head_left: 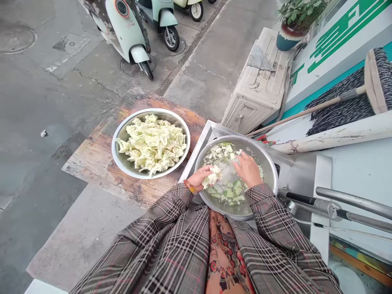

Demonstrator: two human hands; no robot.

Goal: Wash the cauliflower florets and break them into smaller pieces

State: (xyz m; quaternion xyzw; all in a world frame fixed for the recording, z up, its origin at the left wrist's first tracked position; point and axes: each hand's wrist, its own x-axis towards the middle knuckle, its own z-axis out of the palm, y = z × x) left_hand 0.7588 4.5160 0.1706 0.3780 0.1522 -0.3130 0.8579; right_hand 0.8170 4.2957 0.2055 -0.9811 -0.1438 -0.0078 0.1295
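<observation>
Handling step: left hand (197, 179) has a narrow grip on a cauliflower piece (212, 178) over the water basin (270, 175). Right hand (249, 169) sits to its right; I can't tell if loaded. Bowl (114, 153) of florets (156, 141) left on desk (94, 163). Any lift-out calls for rim clearance.

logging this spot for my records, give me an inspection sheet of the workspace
Surface: worn wooden board; metal counter alongside
Things: bowl of cauliflower on the board; basin holding water, pale green pieces
Clutter: grey cloth on a box
Hands: left hand holds a floret; right hand at the water, grip unclear
Cables: thin pale line near the tap, cable or hose unclear
Surroundings: parked scooters, mop, potted plant
</observation>
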